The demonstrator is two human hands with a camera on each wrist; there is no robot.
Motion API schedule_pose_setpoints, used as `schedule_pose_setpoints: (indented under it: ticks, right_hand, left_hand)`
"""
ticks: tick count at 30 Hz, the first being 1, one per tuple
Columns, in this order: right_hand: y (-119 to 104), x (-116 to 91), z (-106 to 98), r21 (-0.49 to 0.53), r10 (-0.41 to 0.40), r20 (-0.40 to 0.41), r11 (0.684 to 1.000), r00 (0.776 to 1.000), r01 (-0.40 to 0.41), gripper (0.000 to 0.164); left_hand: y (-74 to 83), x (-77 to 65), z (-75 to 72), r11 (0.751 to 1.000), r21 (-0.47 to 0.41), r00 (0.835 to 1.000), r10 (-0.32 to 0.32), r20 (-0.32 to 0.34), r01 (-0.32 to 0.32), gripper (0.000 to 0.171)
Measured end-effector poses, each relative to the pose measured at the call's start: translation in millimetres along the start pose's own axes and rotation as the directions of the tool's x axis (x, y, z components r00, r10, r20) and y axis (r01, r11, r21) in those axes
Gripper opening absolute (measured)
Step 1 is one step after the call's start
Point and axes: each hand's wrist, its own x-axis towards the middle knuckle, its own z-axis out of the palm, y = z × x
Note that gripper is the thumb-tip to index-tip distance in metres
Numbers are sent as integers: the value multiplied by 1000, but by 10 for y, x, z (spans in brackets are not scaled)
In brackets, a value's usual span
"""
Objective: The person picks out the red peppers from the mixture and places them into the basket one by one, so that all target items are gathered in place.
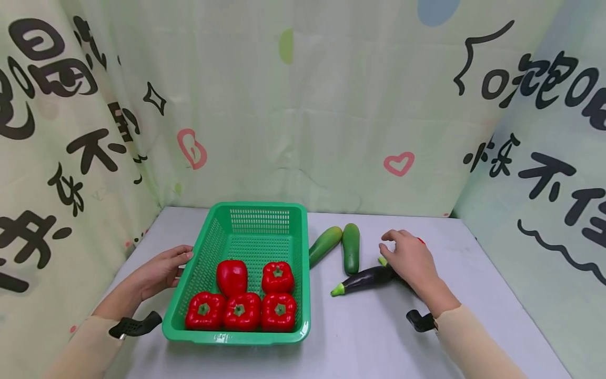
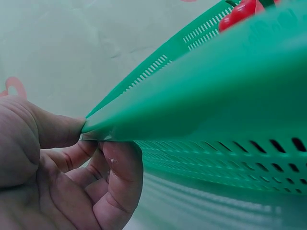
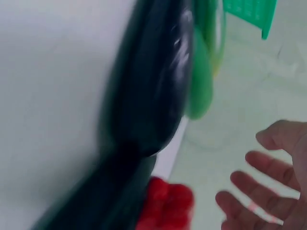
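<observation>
My left hand point(image 1: 163, 271) pinches the left rim of a green plastic basket point(image 1: 307, 273), thumb on top and fingers curled below, as the left wrist view shows closely. Several red bell peppers point(image 1: 240, 311) lie in the near part of the basket. On the right, my right hand point(image 1: 411, 260) hovers over the eggplants with its fingers loosely bent and apart, holding nothing. One dark eggplant point(image 1: 366, 280) points its green stem left; a second eggplant point(image 3: 100, 196) is partly hidden under the hand in the head view. Beside them is another red bell pepper point(image 3: 168, 206), mostly hidden behind the hand from above.
Two green cucumbers point(image 1: 351, 250) lie between the basket and the eggplants, the left one partly behind the basket's rim. All stands on a white table point(image 1: 364, 337). Printed curtains point(image 1: 293, 131) enclose the table at the back and both sides.
</observation>
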Motion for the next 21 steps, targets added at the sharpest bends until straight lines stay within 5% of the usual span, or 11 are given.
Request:
schedule_pose_setpoints:
  ticks: [11,21]
  right_hand:
    - [418,-9,54,15,212,-69,977,975,-211,42]
    - [731,-6,-6,92,464,40,880,885,-466,77]
  left_hand:
    - [2,1,2,1000,10,1000,15,6,-15,52]
    - [-4,0,3,1000,3,1000,14,3,-14,52]
